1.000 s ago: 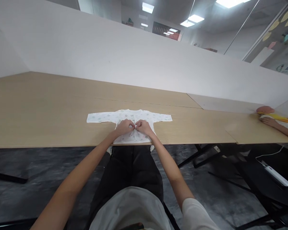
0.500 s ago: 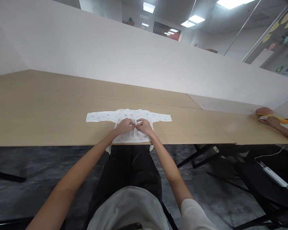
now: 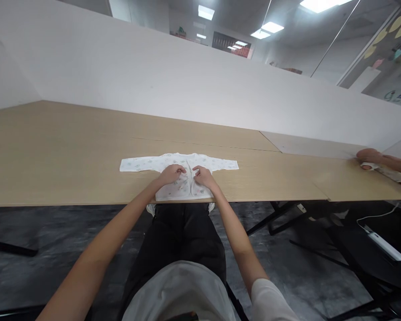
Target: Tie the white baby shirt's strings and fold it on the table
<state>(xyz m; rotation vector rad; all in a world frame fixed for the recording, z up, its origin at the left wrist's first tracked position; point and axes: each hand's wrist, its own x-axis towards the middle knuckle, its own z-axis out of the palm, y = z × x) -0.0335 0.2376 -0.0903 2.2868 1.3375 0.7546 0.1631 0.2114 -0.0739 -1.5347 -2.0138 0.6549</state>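
Note:
A small white long-sleeved baby shirt (image 3: pixel 142 163) with a faint scattered print lies spread on the table, its sleeves stretched out to both sides and its hem by the front edge. My left hand (image 3: pixel 171 174) is over the left half of the shirt's front, fingertips pinched on the cloth beside the middle opening. Across that opening, my right hand (image 3: pixel 204 176) has its bent thumb and index finger at the other front edge. A narrow gap separates the two hands. My fingers partly hide the cloth between them.
The long wooden table (image 3: pixel 70 147) runs against a white partition (image 3: pixel 137 80). At the far right, another person's hand (image 3: pixel 369 155) rests by some pale cloth. A black chair (image 3: pixel 364 254) with a white power strip (image 3: pixel 386 246) stands below.
My hands were together at the middle of the shirt front and have moved slightly apart, showing the front opening between them. The other person's arm at far right has shifted, and yellow cloth there is out of sight.

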